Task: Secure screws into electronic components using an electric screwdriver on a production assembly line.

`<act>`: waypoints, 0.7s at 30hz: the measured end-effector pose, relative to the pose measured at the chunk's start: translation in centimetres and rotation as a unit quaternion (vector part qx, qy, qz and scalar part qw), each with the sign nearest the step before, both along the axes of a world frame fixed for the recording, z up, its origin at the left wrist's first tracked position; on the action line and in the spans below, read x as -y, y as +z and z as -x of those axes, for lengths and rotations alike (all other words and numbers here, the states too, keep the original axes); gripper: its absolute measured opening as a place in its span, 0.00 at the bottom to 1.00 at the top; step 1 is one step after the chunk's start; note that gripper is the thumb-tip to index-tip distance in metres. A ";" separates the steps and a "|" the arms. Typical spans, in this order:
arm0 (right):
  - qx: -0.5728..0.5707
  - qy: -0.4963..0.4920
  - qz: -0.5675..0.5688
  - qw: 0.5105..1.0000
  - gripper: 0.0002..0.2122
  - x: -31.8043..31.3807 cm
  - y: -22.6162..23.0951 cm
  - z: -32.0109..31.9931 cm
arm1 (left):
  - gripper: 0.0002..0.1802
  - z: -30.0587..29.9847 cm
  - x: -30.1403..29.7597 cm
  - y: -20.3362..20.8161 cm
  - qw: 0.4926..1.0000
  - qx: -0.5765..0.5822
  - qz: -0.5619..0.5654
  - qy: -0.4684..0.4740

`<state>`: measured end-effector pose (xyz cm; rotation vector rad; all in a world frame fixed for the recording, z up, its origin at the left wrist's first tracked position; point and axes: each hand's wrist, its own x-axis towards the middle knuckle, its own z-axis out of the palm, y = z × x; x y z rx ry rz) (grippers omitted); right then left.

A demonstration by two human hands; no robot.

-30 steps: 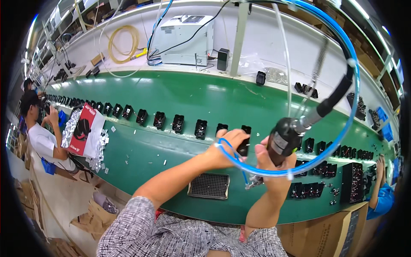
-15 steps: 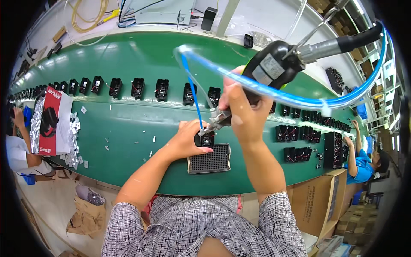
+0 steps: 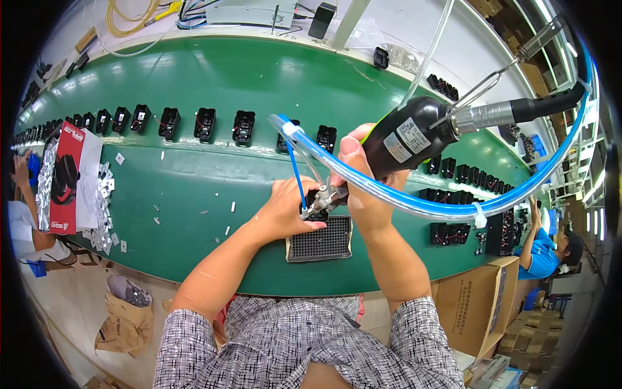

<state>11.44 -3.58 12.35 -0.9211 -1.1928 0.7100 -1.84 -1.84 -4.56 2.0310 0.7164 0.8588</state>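
Note:
My right hand point(image 3: 370, 188) grips a black electric screwdriver point(image 3: 409, 139), held at a slant with its metal nose down to the left. A blue air tube point(image 3: 402, 194) loops in front of it and runs to the nose. Closed round a small black plastic housing point(image 3: 317, 218) is my left hand point(image 3: 284, 211). The screwdriver's nose reaches into the housing between my fingers and hides much of it. Just below, at the near side, lies a dark gridded tray point(image 3: 319, 243).
Black housings point(image 3: 243, 126) stand in a row across the green table point(image 3: 194, 227). On the left, a red box point(image 3: 65, 178) sits beside scattered small metal plates point(image 3: 103, 214). Several housings point(image 3: 449, 234) and a co-worker point(image 3: 551, 253) are on the right, another person at far left.
The screwdriver has moved down and slightly right, its nose lower into the housing. The blue tube's loop has dropped with it. My left hand keeps its hold.

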 end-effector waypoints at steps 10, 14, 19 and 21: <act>0.006 0.033 0.009 0.999 0.05 -0.6 3.0 -0.4 | 0.42 -0.3 -0.4 -0.2 0.997 0.004 -0.078 0.014; -0.013 0.037 0.003 0.999 0.08 0.6 6.3 -1.0 | 0.43 0.4 0.5 0.3 0.998 -0.005 -0.061 0.021; -0.003 0.051 -0.002 0.999 0.09 1.2 4.6 -1.1 | 0.44 0.4 0.2 -0.5 0.998 0.014 -0.056 0.008; -0.001 0.024 0.017 1.000 0.09 1.3 2.7 -1.1 | 0.45 0.2 0.2 -0.1 0.996 0.020 -0.087 0.017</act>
